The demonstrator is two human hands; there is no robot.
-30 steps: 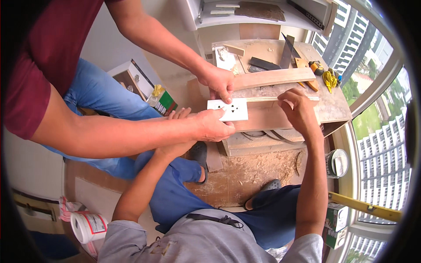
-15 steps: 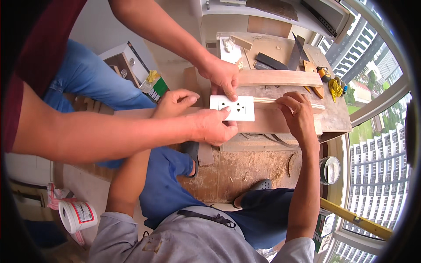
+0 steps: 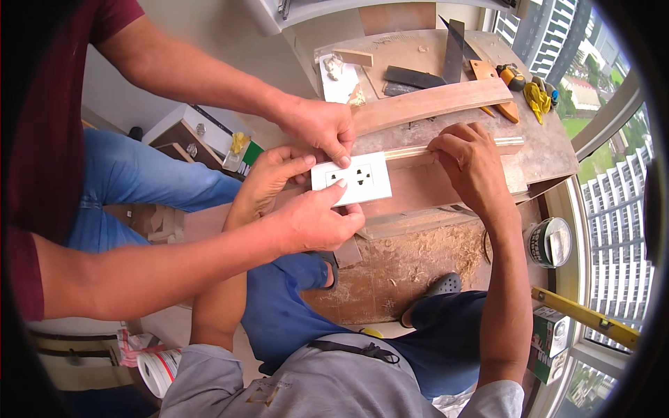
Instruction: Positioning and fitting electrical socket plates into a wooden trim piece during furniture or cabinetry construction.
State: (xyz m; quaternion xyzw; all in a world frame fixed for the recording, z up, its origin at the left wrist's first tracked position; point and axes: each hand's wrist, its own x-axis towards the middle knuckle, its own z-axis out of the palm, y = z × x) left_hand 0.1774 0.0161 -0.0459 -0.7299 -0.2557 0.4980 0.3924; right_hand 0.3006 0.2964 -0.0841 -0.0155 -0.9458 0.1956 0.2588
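Observation:
A white socket plate [image 3: 374, 184] lies over a wooden channel [image 3: 411, 187], held by both of a co-worker's hands [image 3: 318, 219], thumbs on its face. My left hand [image 3: 268, 174] is curled at the plate's left end, thumb toward it, fingers partly hidden behind it and the co-worker's hand; what it grips is unclear. My right hand [image 3: 465, 157] has bent fingertips closed on the layered plywood strip [image 3: 512, 145] along the channel's far edge, right of the plate. A curved wooden piece [image 3: 432, 101] lies just beyond.
The worktable [image 3: 547, 153] carries dark metal pieces [image 3: 411, 78], a tape measure [image 3: 511, 75] and yellow cloth [image 3: 536, 97]. The co-worker's jeans-clad leg [image 3: 153, 167] is at left. Below are wood shavings [image 3: 449, 258]; at right, a bucket [image 3: 547, 244], yellow level [image 3: 585, 313] and window [image 3: 613, 223].
My left hand has risen from under the co-worker's forearm to the plate's left end. The plate and co-worker's hands shifted slightly, as did the whole view. My right hand remains at the strip.

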